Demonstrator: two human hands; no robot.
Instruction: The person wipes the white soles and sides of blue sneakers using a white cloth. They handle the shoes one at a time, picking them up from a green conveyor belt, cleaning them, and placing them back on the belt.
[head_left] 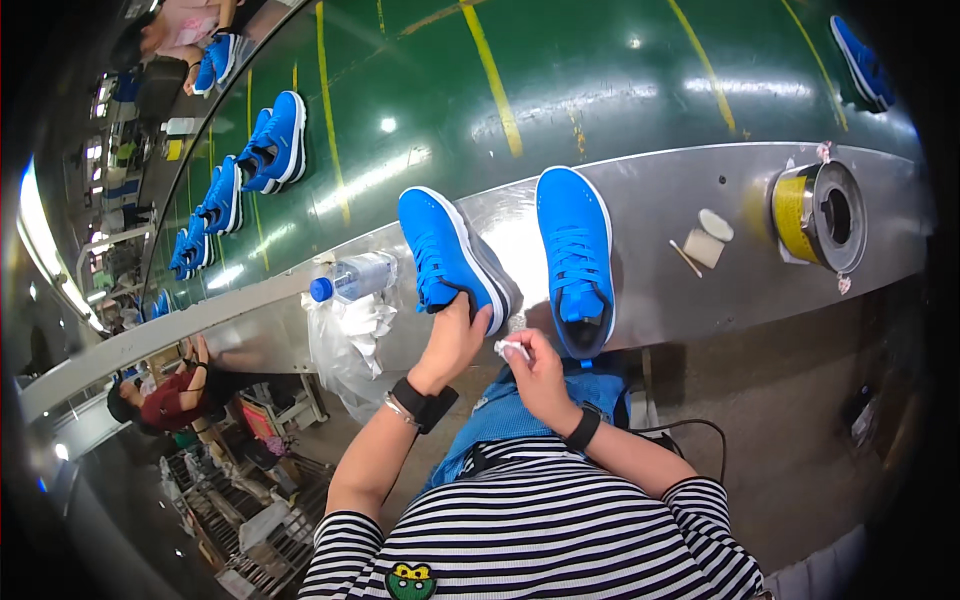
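Observation:
My left hand (pixel 455 343) grips a blue sneaker (pixel 436 243) by its heel opening, fingers reaching inside the collar. The sneaker lies on the metal ledge with its toe pointing away from me and its white sole turned to the right. Close by, my right hand (pixel 540 373) pinches a small crumpled white wad (pixel 512 350) between thumb and fingers, near that shoe's heel. A second blue sneaker (pixel 575 255) stands to the right on the ledge, toe away from me, untouched by either hand.
Along the metal ledge (pixel 660 300) are a water bottle (pixel 365 276), a plastic bag (pixel 345 335), small pale pads (pixel 704 247) with a thin stick, and a yellow-labelled can (pixel 820 217). Beyond runs a green conveyor (pixel 420 100) carrying more blue sneakers (pixel 277 142). Other people work at left.

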